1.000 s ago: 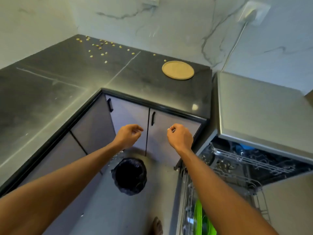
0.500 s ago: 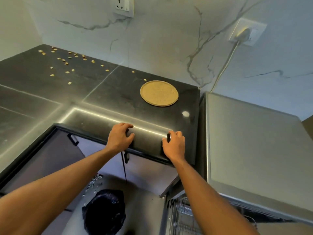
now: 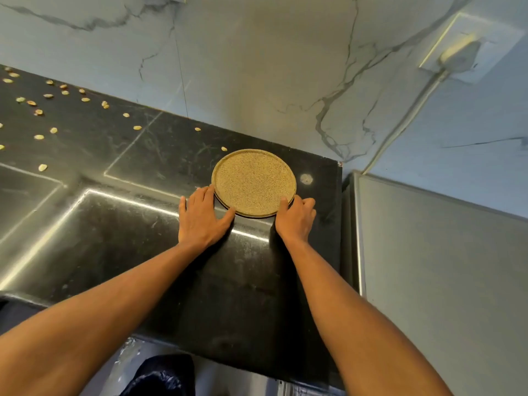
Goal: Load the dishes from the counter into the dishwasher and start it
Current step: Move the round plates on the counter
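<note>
A round tan speckled plate lies flat on the black counter, near its right end. My left hand rests flat on the counter with straight fingers along the plate's left rim and the thumb against its near rim. My right hand is at the plate's near-right rim, thumb on top of the rim and fingers curled at the edge. The dishwasher's grey top stands just right of the counter; its door and racks are out of view.
Several pale seeds are scattered over the counter's far left. A marble wall backs the counter, with a plugged socket and its cable at upper right. A black bin bag sits on the floor below the counter edge.
Both hands moved from the counter's front edge forward to the plate and now touch its rim on either side. The view shifted closer over the counter; the open dishwasher left the view.
</note>
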Tool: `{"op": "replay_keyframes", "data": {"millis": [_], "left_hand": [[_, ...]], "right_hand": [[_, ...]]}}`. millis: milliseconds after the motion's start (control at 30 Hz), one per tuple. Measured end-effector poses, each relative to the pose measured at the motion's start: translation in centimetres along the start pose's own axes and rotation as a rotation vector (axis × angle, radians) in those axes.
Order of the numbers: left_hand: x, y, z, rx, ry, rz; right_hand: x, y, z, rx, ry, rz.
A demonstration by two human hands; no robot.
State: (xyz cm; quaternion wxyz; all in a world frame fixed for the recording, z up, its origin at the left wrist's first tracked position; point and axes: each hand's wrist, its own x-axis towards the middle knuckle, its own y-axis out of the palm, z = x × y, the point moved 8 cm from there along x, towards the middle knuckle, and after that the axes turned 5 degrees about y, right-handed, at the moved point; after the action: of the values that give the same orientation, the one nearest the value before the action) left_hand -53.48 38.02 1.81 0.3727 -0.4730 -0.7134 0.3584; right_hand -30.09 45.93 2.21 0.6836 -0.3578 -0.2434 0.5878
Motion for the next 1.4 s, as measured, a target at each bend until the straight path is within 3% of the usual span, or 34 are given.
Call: {"op": "replay_keyframes", "data": {"millis": [300,500,633,800,900,1033,1233,1400], "left_hand": [[1.2,0.9,0.2,0.080,-0.025,-0.007],[1.3,0.9,0.3,0.075,-0.023,0.002],[1.2,0.9,0.2,0.058,-0.011,0.037],[-0.3,-0.1,-0.2,-0.069,0.107,0.020],[-4.4,-0.5,-1.9,-0.138,0.159,0.004],[-10.8,-1.3,-3.0,-0.246,0.105,-0.027],[-25.8,-4.3,-6.8,-0.486,0.002,-0.216],[-42.1,1.1,-7.2,-0.659,-0.392,-0.169]], "right_hand": [[3.7,0.9,1.2,0.106,0.225,-0.040],[4.1,0.4,0.0,0.523,0.346,0.126],[2.1,-0.6,-0.9,0.676,0.369,0.267],[-3.6,-0.8,-4.7,0.854,0.388,0.220],[-8.0,-1.3,-7.7,0.970,0.408,0.222],[-13.2,-2.6,-10.7,1.053,0.402,0.250],[-24.3,-6.8,-16.8,1.097,0.353,0.318],[-35.6,-10.7,-27.3,1.035,0.368,0.283]]}}
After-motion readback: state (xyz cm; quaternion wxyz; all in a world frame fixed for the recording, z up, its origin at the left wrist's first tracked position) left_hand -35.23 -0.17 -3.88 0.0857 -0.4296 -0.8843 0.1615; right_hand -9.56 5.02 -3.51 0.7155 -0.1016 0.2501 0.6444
